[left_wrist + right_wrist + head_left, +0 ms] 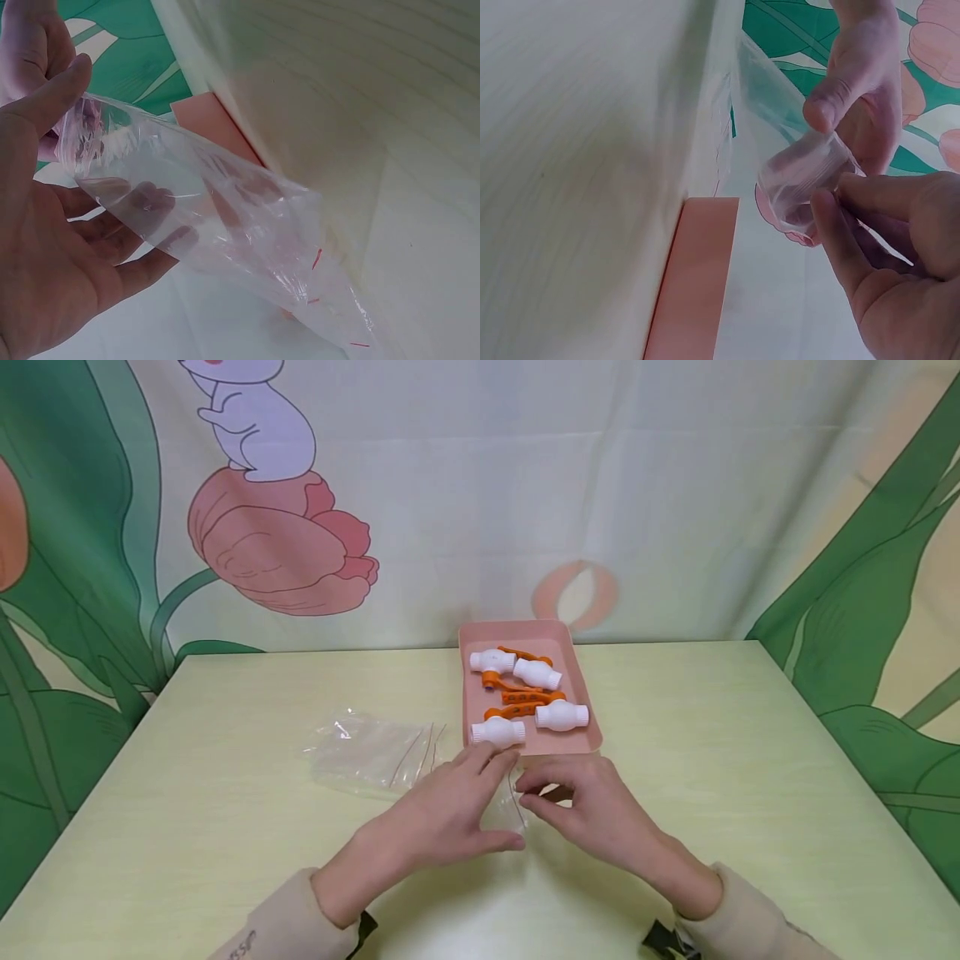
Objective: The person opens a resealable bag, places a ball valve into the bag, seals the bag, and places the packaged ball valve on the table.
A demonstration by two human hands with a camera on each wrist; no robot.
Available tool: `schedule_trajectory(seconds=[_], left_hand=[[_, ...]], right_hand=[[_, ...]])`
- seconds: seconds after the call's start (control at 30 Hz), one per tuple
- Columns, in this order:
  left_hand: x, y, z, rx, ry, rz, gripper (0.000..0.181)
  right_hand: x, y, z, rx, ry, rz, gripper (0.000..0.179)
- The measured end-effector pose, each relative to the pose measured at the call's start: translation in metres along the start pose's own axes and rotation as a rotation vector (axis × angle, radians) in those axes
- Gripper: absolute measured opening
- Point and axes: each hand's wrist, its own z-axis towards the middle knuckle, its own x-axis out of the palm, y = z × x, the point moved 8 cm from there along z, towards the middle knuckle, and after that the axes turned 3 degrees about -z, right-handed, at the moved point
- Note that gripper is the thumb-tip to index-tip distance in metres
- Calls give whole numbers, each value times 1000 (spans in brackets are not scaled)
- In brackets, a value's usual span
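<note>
A clear plastic bag [247,217] with small red marks hangs between my hands, its mouth spread apart in the right wrist view. My right hand [592,806] pinches the rim of this bag between thumb and fingertips. Beside it, my left hand [446,810] has its thumb held away from its fingers. The left fingers [150,266] lie loosely against the bag and partly show through the film. Just beyond the hands is a pink tray [531,631] of white valves with orange handles, including one valve [562,717] at the right and another [497,732] near the left fingertips.
More clear plastic bags [367,752] with red lines lie flat on the pale table [187,810], left of the tray. Behind the table's back edge hangs a printed curtain [450,485] with flowers and leaves.
</note>
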Motion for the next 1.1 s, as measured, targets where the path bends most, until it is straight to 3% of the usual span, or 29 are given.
schedule_trajectory(seconds=[0.4,0.73,1.1], left_hand=[[0,-6,0,28,-51,12,91],[1,-5,1,6,-43,25,92],[1,10,-2,-87,-16,-30,99]], right_hand=[[8,-9,2,112,56,81,18],[10,-11,1,129,80,60,25],[6,-13,-1,144,53,63,42]])
